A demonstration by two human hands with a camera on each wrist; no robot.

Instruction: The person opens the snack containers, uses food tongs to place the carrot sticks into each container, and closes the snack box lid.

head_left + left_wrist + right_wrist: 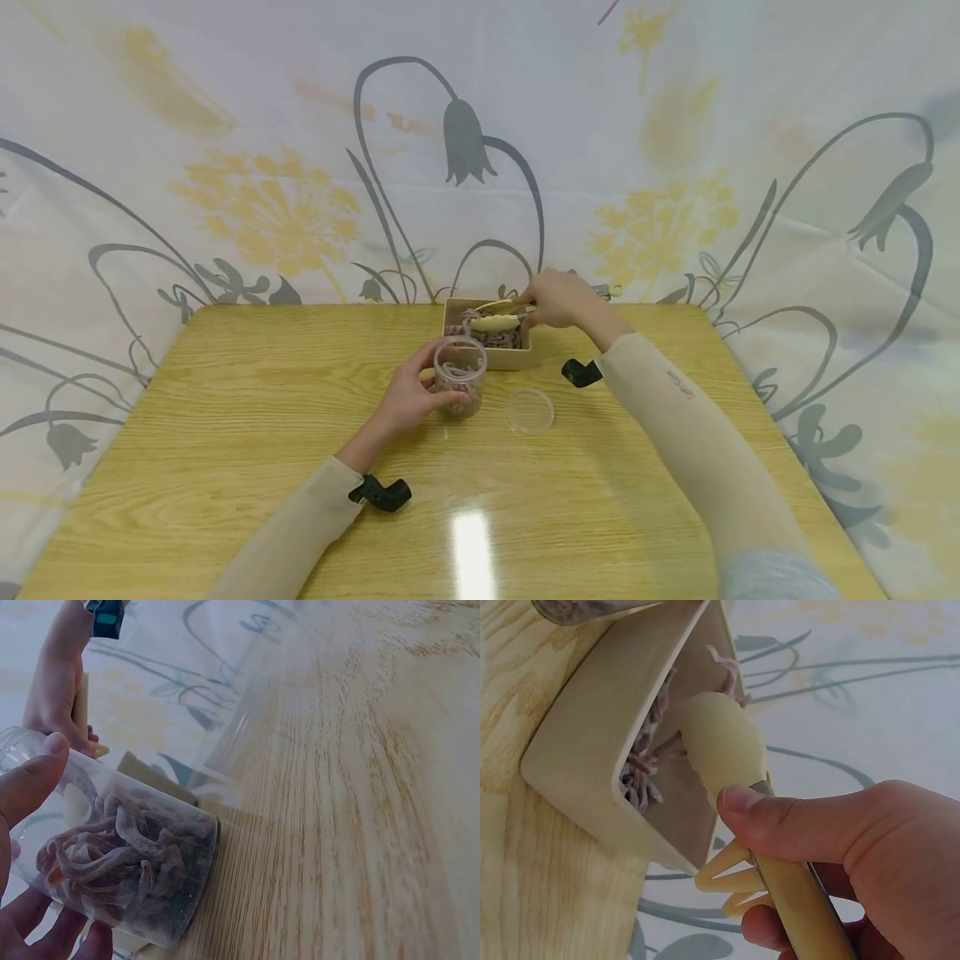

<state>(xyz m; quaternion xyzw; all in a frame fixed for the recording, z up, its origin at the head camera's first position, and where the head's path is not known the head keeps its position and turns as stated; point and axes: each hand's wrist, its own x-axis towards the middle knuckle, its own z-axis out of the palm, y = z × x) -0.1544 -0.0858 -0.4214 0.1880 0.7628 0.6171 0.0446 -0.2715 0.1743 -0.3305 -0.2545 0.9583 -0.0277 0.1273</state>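
My left hand (408,392) grips a clear plastic jar (471,407), thumb on one side and fingers on the other. Inside the jar, soft greyish-purple strips (124,855) lie tangled, seen best in the left wrist view. The jar stands mouth up in front of a beige rectangular box (498,360). Tongs (795,900) with rounded cream tips are held in my right hand (561,298), thumb pressed along one arm. Their tips reach over the box's opening, where more strips (645,761) lie. One strip (724,671) shows beside the tong tip.
A clear round lid (530,412) lies flat on the wooden table (285,433), right of the jar. Behind the box hangs a flower-patterned cloth (300,125) along the table's back edge. Black wrist cameras (386,495) stick out from both sleeves.
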